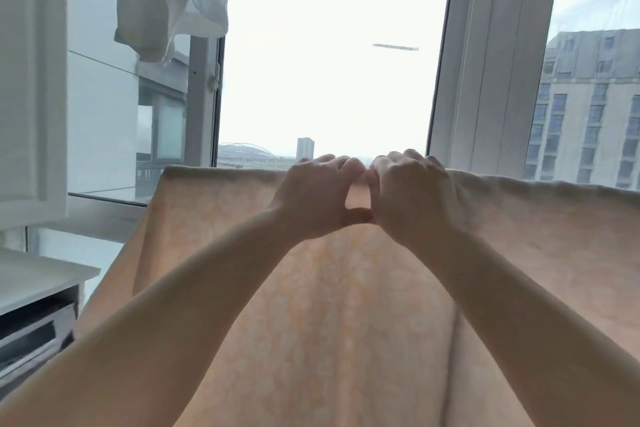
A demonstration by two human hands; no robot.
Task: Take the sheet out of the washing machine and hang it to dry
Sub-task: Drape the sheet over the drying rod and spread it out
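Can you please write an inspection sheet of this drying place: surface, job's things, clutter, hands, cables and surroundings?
Surface: a white countertop at the lower left; nothing seen on the part in view.
Job's things: the peach sheet is out of the machine and hangs down from its top edge, spread across the view; what carries the edge is hidden.
Clutter: a white garment hangs at the upper left.
Hands: the left hand and the right hand grip the top edge of the sheet, side by side, thumbs touching.
Cables: a thin line crosses the left pane; nothing else seen.
Surroundings: a white window frame; a tall building outside on the right.
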